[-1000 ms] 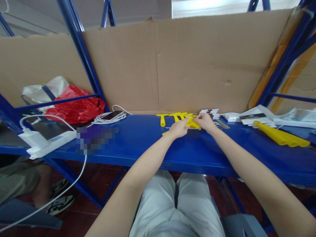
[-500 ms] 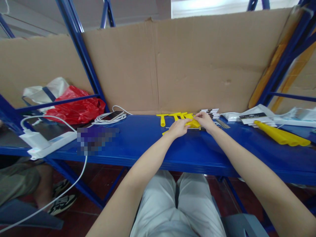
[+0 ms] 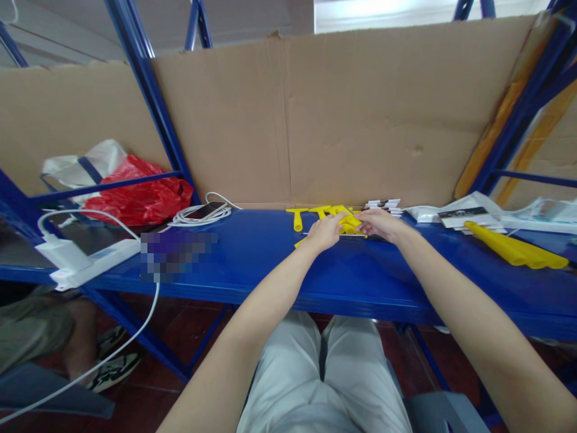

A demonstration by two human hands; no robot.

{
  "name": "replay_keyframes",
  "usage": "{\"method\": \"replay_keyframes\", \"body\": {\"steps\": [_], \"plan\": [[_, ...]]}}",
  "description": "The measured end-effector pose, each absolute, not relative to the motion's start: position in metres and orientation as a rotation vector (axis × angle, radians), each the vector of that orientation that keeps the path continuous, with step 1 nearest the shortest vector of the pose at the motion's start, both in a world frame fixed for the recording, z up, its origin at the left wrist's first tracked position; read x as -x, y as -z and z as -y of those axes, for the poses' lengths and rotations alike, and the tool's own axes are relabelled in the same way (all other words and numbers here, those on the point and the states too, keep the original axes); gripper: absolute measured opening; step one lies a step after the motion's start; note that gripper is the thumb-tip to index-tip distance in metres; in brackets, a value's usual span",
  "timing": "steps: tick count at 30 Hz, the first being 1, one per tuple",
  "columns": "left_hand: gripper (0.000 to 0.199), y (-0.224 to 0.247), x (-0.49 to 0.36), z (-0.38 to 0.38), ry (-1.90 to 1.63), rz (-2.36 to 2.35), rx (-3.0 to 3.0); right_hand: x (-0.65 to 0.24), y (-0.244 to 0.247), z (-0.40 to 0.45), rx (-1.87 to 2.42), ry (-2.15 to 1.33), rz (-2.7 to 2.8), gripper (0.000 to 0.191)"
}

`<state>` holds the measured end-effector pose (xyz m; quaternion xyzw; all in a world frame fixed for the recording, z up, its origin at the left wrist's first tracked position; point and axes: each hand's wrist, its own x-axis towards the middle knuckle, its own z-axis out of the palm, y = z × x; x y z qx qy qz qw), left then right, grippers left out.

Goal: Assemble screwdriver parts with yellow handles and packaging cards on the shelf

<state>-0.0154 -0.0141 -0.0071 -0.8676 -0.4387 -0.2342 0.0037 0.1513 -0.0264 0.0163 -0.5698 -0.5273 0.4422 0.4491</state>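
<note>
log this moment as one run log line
left hand: on yellow T-shaped piece | right hand: same piece | surface: blue shelf

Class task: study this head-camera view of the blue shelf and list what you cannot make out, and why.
- Small yellow plastic piece: mostly covered by the left hand and right hand.
- Pixelated patch: blurred, contents unreadable.
- Black-and-white printed cards: print too small.
- Seated person: cut off by the left edge.

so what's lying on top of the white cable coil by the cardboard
A phone lies on the cable coil, screen up. What the cable plugs into is hidden.
</note>
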Motion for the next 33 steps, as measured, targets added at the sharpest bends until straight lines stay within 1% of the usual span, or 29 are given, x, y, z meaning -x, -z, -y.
{"method": "replay_keyframes", "body": {"steps": [5, 13, 19, 22, 33], "plan": [[0.045, 0.006, 0.016, 0.015, 0.667, 1.369, 2.705, -0.150, -0.017, 0.028, 1.435, -1.068, 1.320, 0.018], [0.046, 0.007, 0.016, 0.012, 0.674, 1.354, 2.721, -0.151, -0.014, 0.026, 1.440, -1.071, 1.345, 0.019], [0.045, 0.007, 0.018, 0.010, 0.699, 1.404, 2.688, -0.164, -0.014, 0.027, 1.308, -1.279, 1.514, 0.021], [0.046, 0.007, 0.019, 0.009, 0.688, 1.409, 2.679, -0.171, -0.014, 0.027, 1.275, -1.330, 1.607, 0.022], [0.047, 0.008, 0.019, 0.005, 0.642, 1.422, 2.668, -0.167, -0.012, 0.026, 1.327, -1.273, 1.622, 0.016]]}}
